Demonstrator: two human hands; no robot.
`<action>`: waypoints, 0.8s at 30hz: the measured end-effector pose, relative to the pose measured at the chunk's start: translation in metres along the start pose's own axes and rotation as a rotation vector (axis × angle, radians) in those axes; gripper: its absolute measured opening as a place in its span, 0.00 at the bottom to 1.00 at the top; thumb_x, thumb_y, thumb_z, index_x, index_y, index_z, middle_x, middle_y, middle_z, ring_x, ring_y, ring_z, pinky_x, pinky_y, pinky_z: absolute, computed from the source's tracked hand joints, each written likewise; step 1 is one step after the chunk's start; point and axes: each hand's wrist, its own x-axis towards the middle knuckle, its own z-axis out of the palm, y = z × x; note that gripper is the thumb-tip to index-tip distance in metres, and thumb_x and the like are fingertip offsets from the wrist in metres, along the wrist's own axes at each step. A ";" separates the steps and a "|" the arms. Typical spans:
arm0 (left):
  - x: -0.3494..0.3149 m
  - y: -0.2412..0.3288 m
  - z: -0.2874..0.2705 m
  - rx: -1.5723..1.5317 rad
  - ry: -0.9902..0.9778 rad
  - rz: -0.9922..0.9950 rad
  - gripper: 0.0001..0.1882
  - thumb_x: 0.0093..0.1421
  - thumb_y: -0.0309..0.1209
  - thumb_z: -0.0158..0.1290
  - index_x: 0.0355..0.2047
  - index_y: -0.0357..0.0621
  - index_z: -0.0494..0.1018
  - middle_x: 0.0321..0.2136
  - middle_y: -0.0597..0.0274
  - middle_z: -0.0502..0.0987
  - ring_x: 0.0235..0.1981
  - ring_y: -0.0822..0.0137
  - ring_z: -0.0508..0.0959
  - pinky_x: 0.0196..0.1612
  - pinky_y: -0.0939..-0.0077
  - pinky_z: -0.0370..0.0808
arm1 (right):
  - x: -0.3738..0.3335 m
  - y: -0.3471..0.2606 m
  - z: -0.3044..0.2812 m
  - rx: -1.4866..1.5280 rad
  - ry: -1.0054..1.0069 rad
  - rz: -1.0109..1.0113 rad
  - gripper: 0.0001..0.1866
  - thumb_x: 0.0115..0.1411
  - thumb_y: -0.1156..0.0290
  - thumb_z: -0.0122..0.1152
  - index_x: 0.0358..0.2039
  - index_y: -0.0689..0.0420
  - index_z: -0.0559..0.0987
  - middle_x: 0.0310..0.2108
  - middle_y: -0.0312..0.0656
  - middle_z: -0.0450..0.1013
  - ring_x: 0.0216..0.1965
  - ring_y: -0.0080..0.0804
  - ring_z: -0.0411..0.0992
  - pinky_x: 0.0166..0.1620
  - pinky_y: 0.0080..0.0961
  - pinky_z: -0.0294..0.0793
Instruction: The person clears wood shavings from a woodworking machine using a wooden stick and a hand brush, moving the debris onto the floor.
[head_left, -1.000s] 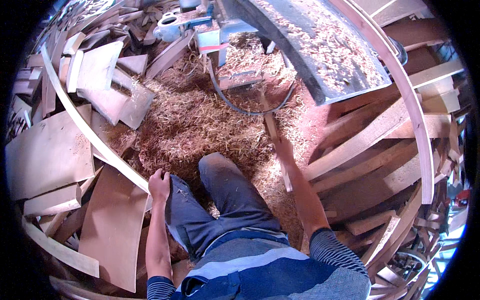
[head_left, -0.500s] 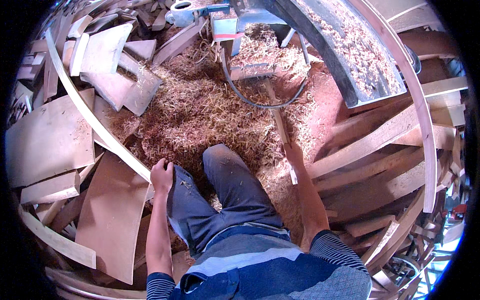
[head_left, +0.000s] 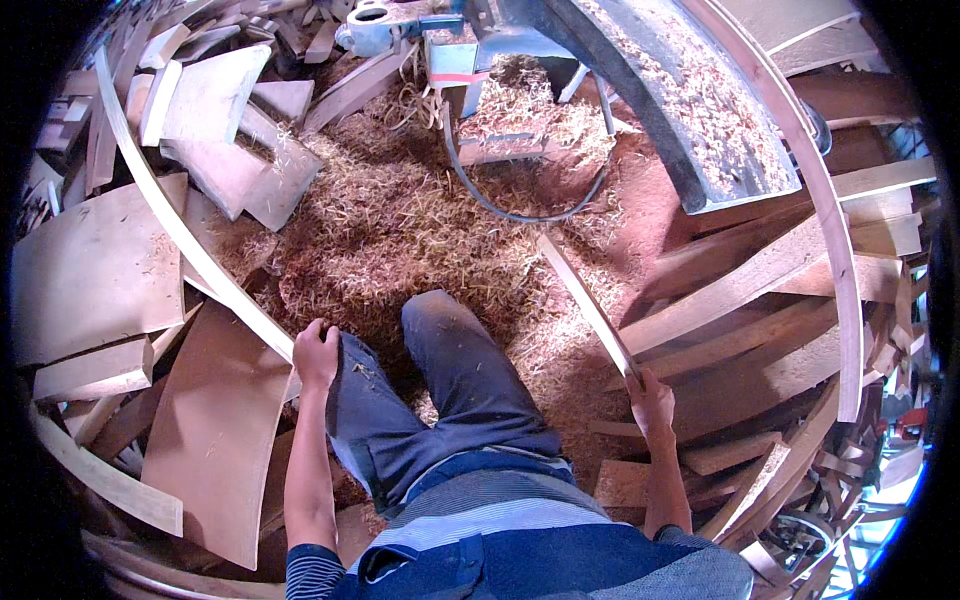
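My right hand (head_left: 652,400) is closed around the near end of a narrow, pale wooden slat (head_left: 588,305). The slat slants forward and left over the wood shavings (head_left: 400,235), its far tip short of a thin dark hoop (head_left: 520,214). Beside my left knee, my left hand (head_left: 317,355) has its fingers curled; whatever may lie in them is hidden. A long, curved pale wooden strip (head_left: 190,240) runs from the far left down to that hand's wrist side, where its near end passes from sight.
A blue-grey machine (head_left: 515,42) stands ahead, with a dark, shavings-covered slab (head_left: 690,100) to its right. Curved boards (head_left: 215,430) and offcuts crowd the left. More curved planks (head_left: 740,270) are stacked at right, beside a long wooden arc (head_left: 845,280).
My right hand has drawn the slat back toward me and to the right, and its far end has come away from the hoop. My left hand stays by the knee.
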 end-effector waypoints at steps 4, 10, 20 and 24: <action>0.004 -0.002 0.002 0.021 0.010 0.028 0.17 0.59 0.41 0.56 0.41 0.41 0.80 0.35 0.44 0.81 0.40 0.43 0.79 0.44 0.51 0.75 | 0.025 -0.021 -0.001 -0.077 0.008 0.021 0.16 0.65 0.54 0.58 0.40 0.54 0.77 0.27 0.56 0.76 0.32 0.62 0.76 0.33 0.53 0.73; 0.000 0.007 -0.006 -0.029 0.012 0.041 0.15 0.59 0.39 0.55 0.34 0.38 0.78 0.31 0.43 0.80 0.38 0.42 0.79 0.41 0.50 0.74 | 0.147 -0.064 0.048 -0.092 -0.025 0.091 0.27 0.70 0.42 0.42 0.41 0.56 0.74 0.33 0.61 0.78 0.37 0.67 0.77 0.40 0.59 0.75; -0.024 0.007 -0.025 -0.094 0.082 0.017 0.13 0.60 0.36 0.57 0.34 0.36 0.77 0.31 0.43 0.80 0.37 0.43 0.79 0.41 0.55 0.74 | 0.182 -0.102 0.050 -0.019 -0.001 0.063 0.24 0.70 0.45 0.45 0.40 0.56 0.72 0.31 0.62 0.78 0.38 0.66 0.77 0.41 0.60 0.73; -0.024 0.012 -0.025 -0.128 0.030 -0.062 0.14 0.59 0.37 0.57 0.35 0.37 0.78 0.32 0.43 0.80 0.38 0.44 0.80 0.42 0.56 0.75 | 0.231 -0.121 0.068 -0.009 0.067 0.042 0.24 0.69 0.46 0.45 0.44 0.56 0.75 0.33 0.61 0.78 0.40 0.66 0.77 0.42 0.59 0.74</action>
